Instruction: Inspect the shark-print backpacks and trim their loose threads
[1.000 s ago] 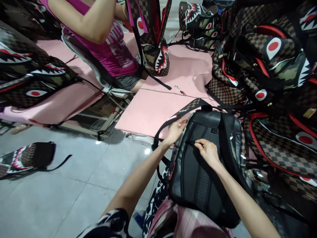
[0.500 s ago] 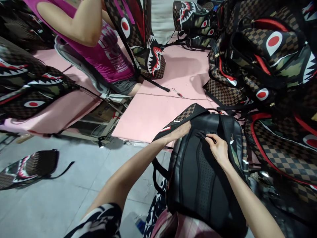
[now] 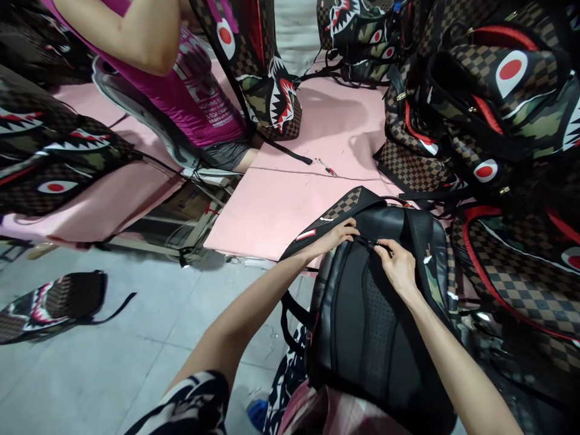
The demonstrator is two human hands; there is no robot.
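A black backpack rests on my lap and against the table edge, its padded back panel facing up. In my right hand are small black thread snips, tips pointing left over the top of the back panel. My left hand is at the base of the checkered shoulder strap, thumb and fingers drawn together close to the snips' tips. Whatever is between those fingers is too small to make out. The strap stretches out to the left under my left wrist.
Pink-topped table ahead, with a pen on it. Piled shark-print backpacks crowd the right. Across the table, a person in a magenta top sits by another backpack. A shark-print bag lies on the floor at left.
My left fingers have lifted off the strap base and come together nearer the snips. The snips have turned slightly, with their tips now close to my left fingertips.
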